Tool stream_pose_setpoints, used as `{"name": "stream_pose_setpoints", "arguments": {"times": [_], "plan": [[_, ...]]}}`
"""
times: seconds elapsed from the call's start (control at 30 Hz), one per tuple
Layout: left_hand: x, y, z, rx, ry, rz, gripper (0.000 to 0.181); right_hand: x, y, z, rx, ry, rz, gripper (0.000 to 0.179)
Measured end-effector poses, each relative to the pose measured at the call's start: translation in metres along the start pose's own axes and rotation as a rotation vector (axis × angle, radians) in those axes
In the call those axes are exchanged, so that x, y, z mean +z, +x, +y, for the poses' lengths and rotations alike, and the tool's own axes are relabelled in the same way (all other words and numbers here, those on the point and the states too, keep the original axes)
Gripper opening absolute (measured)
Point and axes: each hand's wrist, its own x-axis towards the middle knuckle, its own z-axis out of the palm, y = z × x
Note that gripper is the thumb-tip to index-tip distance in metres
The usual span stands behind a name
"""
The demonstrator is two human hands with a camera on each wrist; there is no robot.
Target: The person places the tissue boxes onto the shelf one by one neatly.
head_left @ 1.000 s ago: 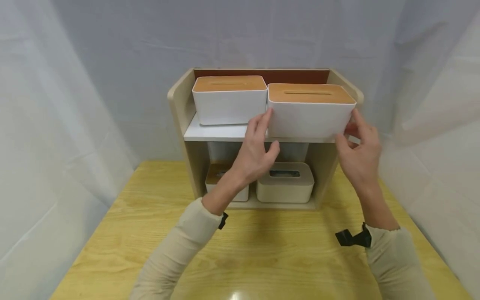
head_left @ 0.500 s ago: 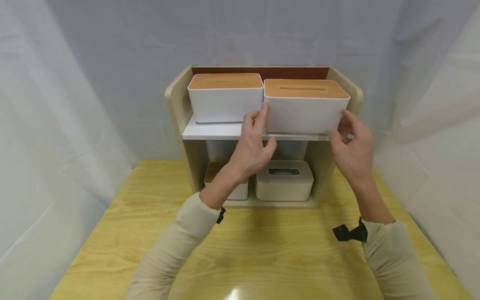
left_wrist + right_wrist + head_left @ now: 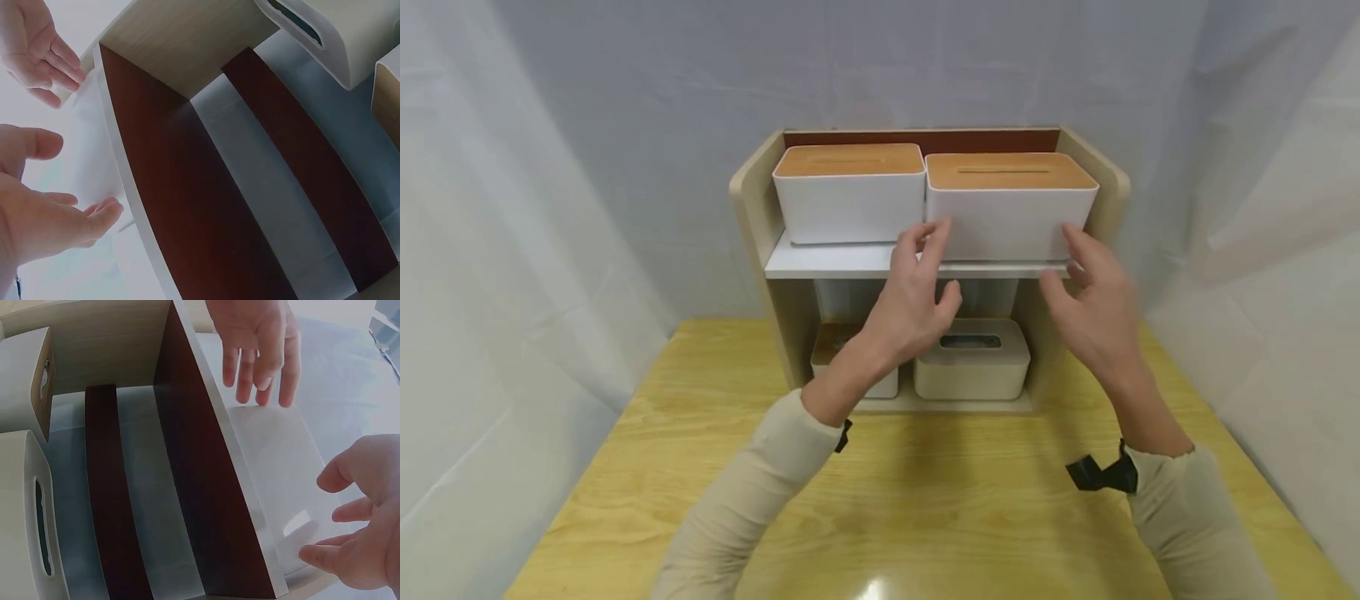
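Two white tissue boxes with wood-coloured slotted lids stand side by side on the upper board (image 3: 827,263) of a small shelf unit. At the front left corner of the right-hand tissue box (image 3: 1007,221) is my left hand (image 3: 906,304), fingers extended and thumb apart. My right hand (image 3: 1097,312) is by that box's front right corner, its fingers spread and loosely bent. Neither hand grips anything. In the right wrist view the fingertips of the right hand (image 3: 369,525) are beside the white box (image 3: 281,462). The left-hand tissue box (image 3: 850,207) sits just beside its neighbour.
Below, a cream tissue box (image 3: 973,379) and a smaller white box with a brown lid (image 3: 883,383), partly hidden by my left arm, stand on the bottom board. The unit's side panel (image 3: 756,204) rises at left. A yellow wood-grain table (image 3: 970,500) lies in front.
The right-hand tissue box has slid back and slightly left on the upper board. My hands held its sides before; now the right fingers have come off its side to the front.
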Motion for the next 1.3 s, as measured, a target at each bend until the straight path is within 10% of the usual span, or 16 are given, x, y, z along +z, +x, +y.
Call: {"name": "stream_pose_setpoints", "arguments": {"times": [0.97,1.3], "plan": [[0.006,0.024,-0.016,-0.119,0.320,-0.238,0.070,0.022,0.036,0.015,0.026,-0.168,-0.343,0.069],[-0.005,-0.008,-0.035,-0.052,0.326,-0.222,0.072,0.018,0.014,0.022,-0.074,-0.222,-0.402,0.076]]}}
